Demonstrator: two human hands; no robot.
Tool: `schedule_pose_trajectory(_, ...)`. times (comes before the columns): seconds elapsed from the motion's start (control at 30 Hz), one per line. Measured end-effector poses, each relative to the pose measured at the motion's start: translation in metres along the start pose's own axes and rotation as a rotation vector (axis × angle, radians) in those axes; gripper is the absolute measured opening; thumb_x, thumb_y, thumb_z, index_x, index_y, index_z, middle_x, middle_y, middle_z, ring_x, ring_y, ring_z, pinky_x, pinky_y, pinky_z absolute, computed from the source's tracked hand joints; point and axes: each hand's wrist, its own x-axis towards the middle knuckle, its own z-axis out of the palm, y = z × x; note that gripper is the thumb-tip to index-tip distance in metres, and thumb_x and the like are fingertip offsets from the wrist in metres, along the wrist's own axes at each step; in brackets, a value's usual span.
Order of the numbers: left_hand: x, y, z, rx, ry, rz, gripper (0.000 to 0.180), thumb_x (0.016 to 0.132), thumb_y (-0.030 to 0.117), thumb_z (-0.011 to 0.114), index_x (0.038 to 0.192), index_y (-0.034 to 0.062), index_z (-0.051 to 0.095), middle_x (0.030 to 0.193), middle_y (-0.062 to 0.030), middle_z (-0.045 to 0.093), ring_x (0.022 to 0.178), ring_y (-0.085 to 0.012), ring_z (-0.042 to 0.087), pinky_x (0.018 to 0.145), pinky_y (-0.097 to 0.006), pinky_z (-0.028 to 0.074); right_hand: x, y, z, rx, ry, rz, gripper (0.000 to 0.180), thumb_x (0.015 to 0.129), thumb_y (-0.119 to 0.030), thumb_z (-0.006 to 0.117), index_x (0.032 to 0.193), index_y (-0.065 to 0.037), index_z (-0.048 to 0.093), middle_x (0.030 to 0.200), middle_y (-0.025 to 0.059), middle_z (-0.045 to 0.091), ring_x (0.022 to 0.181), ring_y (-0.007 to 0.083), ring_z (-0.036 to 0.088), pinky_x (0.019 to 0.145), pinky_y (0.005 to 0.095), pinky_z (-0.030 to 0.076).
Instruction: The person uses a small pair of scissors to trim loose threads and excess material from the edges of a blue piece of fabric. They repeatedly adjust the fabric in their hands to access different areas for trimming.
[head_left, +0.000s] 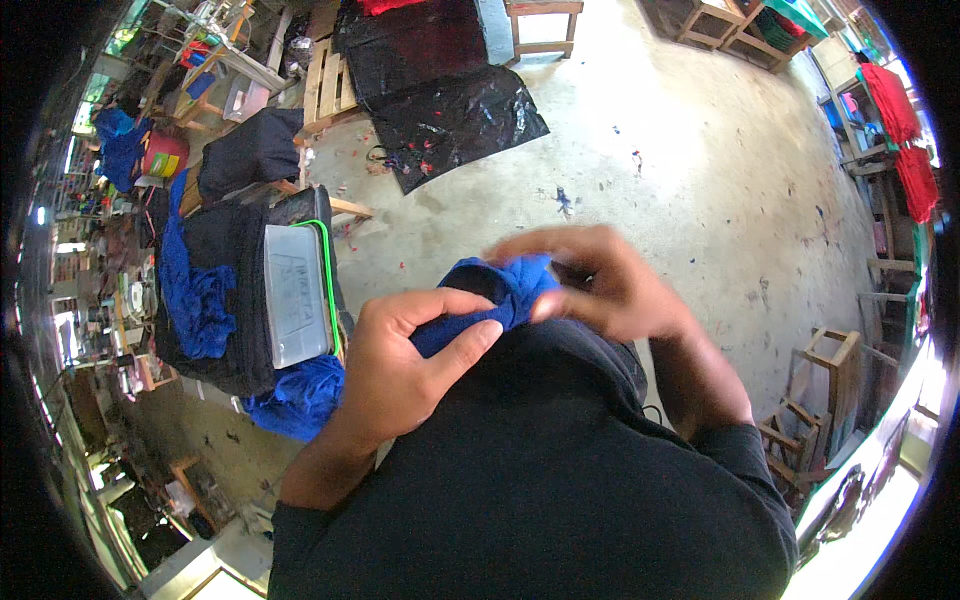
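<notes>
A piece of blue fabric (530, 278), bunched and folded, is held up close in front of my body between both hands. My left hand (410, 355) pinches its left side between thumb and forefinger. On the far right side my right hand (610, 285), somewhat blurred, grips the cloth with its thumb near the folded edge. Something dark shows inside the fold of the cloth. Part of the fabric is hidden behind my fingers.
To my left, dark cloth and blue fabric (195, 300) lie beside a clear plastic box (297, 295) with a green edge. A bundle of blue cloth (300, 398) sits just below. Black plastic sheeting (460, 125) covers floor ahead. Wooden stools (830, 370) stand right.
</notes>
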Motion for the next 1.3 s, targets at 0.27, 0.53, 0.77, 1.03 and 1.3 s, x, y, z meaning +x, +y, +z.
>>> schedule_pose_trajectory(0.27,-0.008,-0.022,-0.005,0.188,-0.165,0.211,0.011,0.079,0.002,0.075,0.089,0.0012,0.071,0.079,-0.0112,0.069,0.073,-0.0194,0.067,0.067,-0.029,0.05,-0.024,-0.01,0.033,0.213,-0.289,0.269,0.023,0.086,-0.021,0.078,0.088,0.0,0.067,0.074,0.0075,0.066,0.071,0.0133,0.062,0.065,0.0308,0.048)
schedule_pose_trajectory(0.53,-0.012,-0.032,-0.014,-0.042,-0.289,-0.076,0.012,0.082,0.007,0.079,0.083,0.0026,0.068,0.074,-0.0022,0.067,0.069,-0.0073,0.06,0.063,-0.024,0.047,-0.034,0.001,0.042,0.225,-0.338,0.383,0.03,0.091,-0.03,0.073,0.086,-0.001,0.067,0.072,0.0015,0.063,0.07,0.0071,0.055,0.061,0.027,0.044)
schedule_pose_trajectory(0.77,-0.003,-0.068,-0.017,-0.405,-0.082,-0.02,0.012,0.093,0.014,0.07,0.09,0.0036,0.065,0.081,-0.0017,0.066,0.075,-0.0079,0.06,0.07,-0.023,0.049,-0.033,0.004,0.043,0.598,-0.381,0.665,0.06,0.105,-0.054,0.035,0.098,-0.002,0.065,0.077,-0.001,0.054,0.063,0.0078,0.041,0.056,0.0239,0.033)
schedule_pose_trajectory(1.03,0.005,-0.059,-0.006,-0.768,-0.208,-0.04,0.022,0.099,0.028,0.061,0.098,0.0081,0.052,0.075,-0.0077,0.064,0.058,-0.0105,0.056,0.061,-0.025,0.049,-0.023,0.002,0.042,0.62,-0.528,0.549,0.04,0.105,-0.035,0.047,0.097,0.002,0.061,0.072,-0.0018,0.044,0.066,0.0071,0.039,0.059,0.0261,0.033)
schedule_pose_trajectory(1.3,0.011,-0.054,-0.006,-0.604,-0.154,-0.027,0.021,0.099,0.028,0.062,0.097,0.009,0.053,0.083,-0.0138,0.071,0.051,-0.0062,0.051,0.048,-0.018,0.042,-0.024,0.007,0.048,0.372,-0.464,0.241,0.037,0.103,-0.029,0.051,0.091,0.005,0.058,0.073,0.001,0.045,0.072,0.0088,0.042,0.062,0.0304,0.035)
